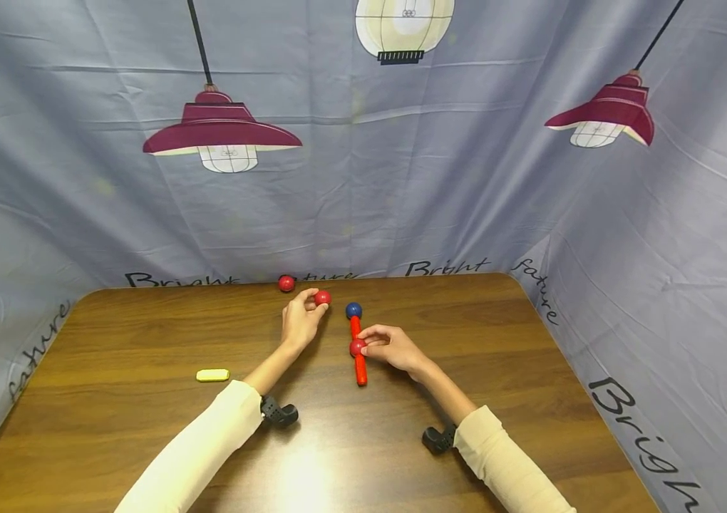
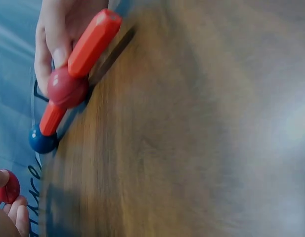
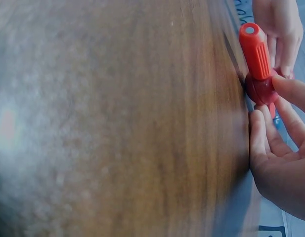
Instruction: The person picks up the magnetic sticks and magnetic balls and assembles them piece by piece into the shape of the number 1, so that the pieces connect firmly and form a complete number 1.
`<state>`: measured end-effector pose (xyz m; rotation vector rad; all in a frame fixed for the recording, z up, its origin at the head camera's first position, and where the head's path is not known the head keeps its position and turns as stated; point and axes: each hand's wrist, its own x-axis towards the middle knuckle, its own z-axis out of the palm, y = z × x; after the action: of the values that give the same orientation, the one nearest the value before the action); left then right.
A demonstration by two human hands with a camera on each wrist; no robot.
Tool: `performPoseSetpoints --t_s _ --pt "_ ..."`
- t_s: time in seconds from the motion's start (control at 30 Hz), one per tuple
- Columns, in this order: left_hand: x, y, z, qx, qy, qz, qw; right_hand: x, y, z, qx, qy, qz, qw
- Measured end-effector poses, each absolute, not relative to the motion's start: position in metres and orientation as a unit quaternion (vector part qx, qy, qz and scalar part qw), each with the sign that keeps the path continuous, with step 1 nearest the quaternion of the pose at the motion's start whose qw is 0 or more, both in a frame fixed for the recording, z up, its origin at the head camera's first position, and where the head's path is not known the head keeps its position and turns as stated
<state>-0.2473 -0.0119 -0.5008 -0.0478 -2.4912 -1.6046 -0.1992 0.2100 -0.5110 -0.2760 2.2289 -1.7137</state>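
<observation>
My right hand (image 1: 393, 348) pinches the dark red ball (image 1: 357, 347) in the middle of a joined piece. From that ball one red rod (image 1: 361, 370) points toward me, and a second red rod (image 1: 355, 326) runs back to a blue ball (image 1: 353, 310). In the right wrist view the near rod (image 3: 256, 52) is ribbed with a hole in its end. To the left, my left hand (image 1: 301, 320) holds a loose red ball (image 1: 322, 298) between thumb and fingers, apart from the joined piece. The left wrist view shows that red ball (image 2: 10, 187) at its edge.
Another red ball (image 1: 286, 283) lies at the table's back edge, beyond the left hand. A short yellow rod (image 1: 212, 375) lies on the wooden table (image 1: 145, 427) left of the left forearm. A printed grey curtain (image 1: 338, 178) hangs right behind the table.
</observation>
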Motion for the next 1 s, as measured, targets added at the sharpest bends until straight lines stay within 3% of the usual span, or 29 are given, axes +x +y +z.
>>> performPoseSetpoints --t_s 1.0 --pt "-0.131 -0.014 -0.498 -0.17 -0.792 -0.586 -0.017 -0.199 0.209 -0.51 -0.091 0.782 -0.596 0.158"
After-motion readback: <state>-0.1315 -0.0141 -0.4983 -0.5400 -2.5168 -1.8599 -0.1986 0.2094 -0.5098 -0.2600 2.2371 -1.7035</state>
